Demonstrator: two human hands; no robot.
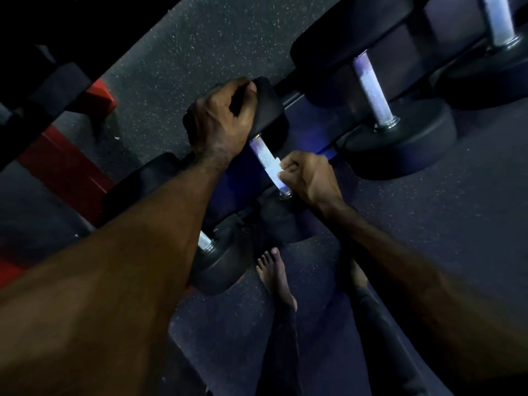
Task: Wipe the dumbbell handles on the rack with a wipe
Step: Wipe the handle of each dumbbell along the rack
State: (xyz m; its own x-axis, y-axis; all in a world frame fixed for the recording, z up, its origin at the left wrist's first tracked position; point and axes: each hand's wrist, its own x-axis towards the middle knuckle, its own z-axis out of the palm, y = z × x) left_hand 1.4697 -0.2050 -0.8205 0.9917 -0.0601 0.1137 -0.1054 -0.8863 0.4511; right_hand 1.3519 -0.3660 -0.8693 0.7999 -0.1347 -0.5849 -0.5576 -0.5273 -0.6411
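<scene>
Currently: left hand (220,121) curled over far black rubber dumbbell head (268,107), bracing. Knurled silver steel handle (261,150) runs from that head down-right toward near head. Right hand (307,178) clamps white wipe (275,172) around handle's near end. Free travel: up-left along axis. Unwiped neighbour handle (371,92) to right, parallel.

One head-worn camera, looking steeply down — no second view.

It peers from above the person's own forearms at the dumbbell rack (288,94), close enough that the left hand (220,121) and right hand (307,178) fill the middle; the speckled floor (200,38) and a bare foot (274,275) lie below, the wide lens tilting everything.
</scene>
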